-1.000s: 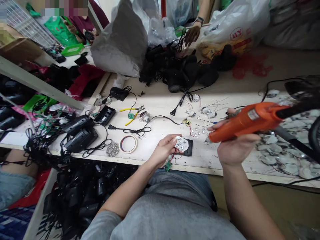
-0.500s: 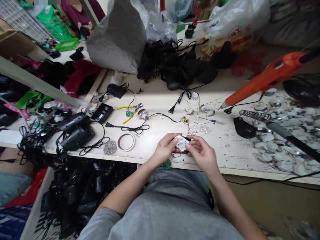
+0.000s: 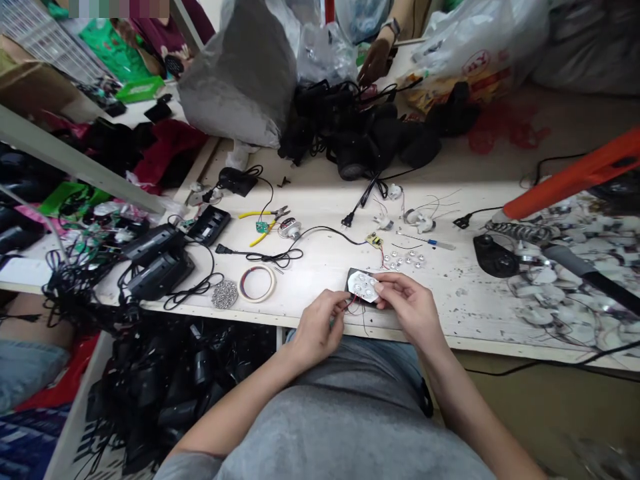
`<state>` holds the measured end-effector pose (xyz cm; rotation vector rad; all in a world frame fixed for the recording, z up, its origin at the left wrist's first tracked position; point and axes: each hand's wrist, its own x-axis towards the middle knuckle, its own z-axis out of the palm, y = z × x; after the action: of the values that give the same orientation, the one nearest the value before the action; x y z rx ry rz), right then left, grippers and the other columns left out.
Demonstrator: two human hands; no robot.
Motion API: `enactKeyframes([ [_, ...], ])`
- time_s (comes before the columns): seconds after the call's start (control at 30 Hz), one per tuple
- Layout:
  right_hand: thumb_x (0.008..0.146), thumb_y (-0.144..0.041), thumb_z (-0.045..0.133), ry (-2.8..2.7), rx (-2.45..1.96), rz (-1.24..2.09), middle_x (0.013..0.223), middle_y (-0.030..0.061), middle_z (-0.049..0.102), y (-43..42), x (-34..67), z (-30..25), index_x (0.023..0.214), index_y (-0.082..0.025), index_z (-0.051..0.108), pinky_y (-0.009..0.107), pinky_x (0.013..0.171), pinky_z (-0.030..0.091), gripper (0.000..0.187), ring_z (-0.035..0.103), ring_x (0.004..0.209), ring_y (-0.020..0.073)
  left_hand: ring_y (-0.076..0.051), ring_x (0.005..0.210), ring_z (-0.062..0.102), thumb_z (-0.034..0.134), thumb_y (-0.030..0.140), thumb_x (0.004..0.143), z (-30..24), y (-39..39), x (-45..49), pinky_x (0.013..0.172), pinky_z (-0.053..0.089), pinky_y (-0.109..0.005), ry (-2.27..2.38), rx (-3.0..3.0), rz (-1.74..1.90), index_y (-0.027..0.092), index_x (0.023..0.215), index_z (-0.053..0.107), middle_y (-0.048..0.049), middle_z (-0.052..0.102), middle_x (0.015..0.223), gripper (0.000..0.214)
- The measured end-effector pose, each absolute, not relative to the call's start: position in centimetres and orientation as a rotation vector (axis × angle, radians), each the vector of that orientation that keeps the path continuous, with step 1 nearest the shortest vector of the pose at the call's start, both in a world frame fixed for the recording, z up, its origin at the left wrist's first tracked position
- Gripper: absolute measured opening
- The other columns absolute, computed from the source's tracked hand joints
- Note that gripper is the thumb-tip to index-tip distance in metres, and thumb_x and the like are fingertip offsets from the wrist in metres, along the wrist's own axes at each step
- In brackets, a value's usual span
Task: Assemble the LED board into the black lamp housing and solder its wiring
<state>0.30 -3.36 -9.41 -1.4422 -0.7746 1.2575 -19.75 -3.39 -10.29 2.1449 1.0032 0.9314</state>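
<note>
Left hand (image 3: 320, 327): at bench (image 3: 310, 310) near edge, pinching red wires (image 3: 350, 303) beneath the LED plate.
Right hand (image 3: 407, 307): grasping LED plate (image 3: 365, 287) by its 3 o'clock side.
LED plate: over black pad (image 3: 351, 277), just inside the edge.
Tape (image 3: 257, 283): 9 o'clock, well apart.
Lenses (image 3: 405, 259): 1 o'clock, near.
Open bench: 3 o'clock of right hand.

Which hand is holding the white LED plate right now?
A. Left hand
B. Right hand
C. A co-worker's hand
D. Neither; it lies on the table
B: the right hand pinches the LED plate at its edge, while the left hand is at the red wires below it.
</note>
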Motion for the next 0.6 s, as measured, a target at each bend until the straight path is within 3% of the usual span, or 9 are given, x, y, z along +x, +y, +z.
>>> enactKeyframes([
  [0.13, 0.061, -0.051, 0.087, -0.765, -1.449, 1.284, 0.066, 0.0028, 0.069, -3.3, -0.2, -9.2, 0.083, -0.017, 0.073, 0.025, 0.048, 0.053, 0.043, 0.06, 0.05, 0.0122, -0.016, 0.079, 0.056, 0.045, 0.005, 0.089, -10.1, -2.9, -20.1, 0.065, 0.049, -0.026, 1.136, 2.544, 0.929, 0.019, 0.087, 0.063, -0.0053, 0.059, 0.092, 0.023],
  [0.33, 0.063, -0.05, 0.085, -0.751, -1.471, 1.246, 0.069, 0.0028, 0.07, -3.0, -0.6, -9.4, 0.086, -0.018, 0.073, 0.025, 0.049, 0.053, 0.042, 0.06, 0.052, 0.012, -0.022, 0.084, 0.051, 0.057, 0.01, 0.084, -9.7, -3.2, -18.9, 0.068, 0.047, -0.033, 1.375, 2.655, 0.826, 0.016, 0.103, 0.071, -0.0118, 0.06, 0.103, 0.024],
  [0.6, 0.064, -0.047, 0.084, -0.727, -1.488, 1.207, 0.064, 0.0006, 0.067, -2.9, -0.4, -9.2, 0.086, -0.018, 0.072, 0.027, 0.053, 0.054, 0.039, 0.058, 0.051, 0.0124, -0.023, 0.1, 0.051, 0.053, -0.002, 0.076, -10.0, -3.5, -18.9, 0.081, 0.05, -0.035, 1.069, 2.46, 0.839, 0.021, 0.079, 0.072, -0.0096, 0.057, 0.114, 0.029],
])
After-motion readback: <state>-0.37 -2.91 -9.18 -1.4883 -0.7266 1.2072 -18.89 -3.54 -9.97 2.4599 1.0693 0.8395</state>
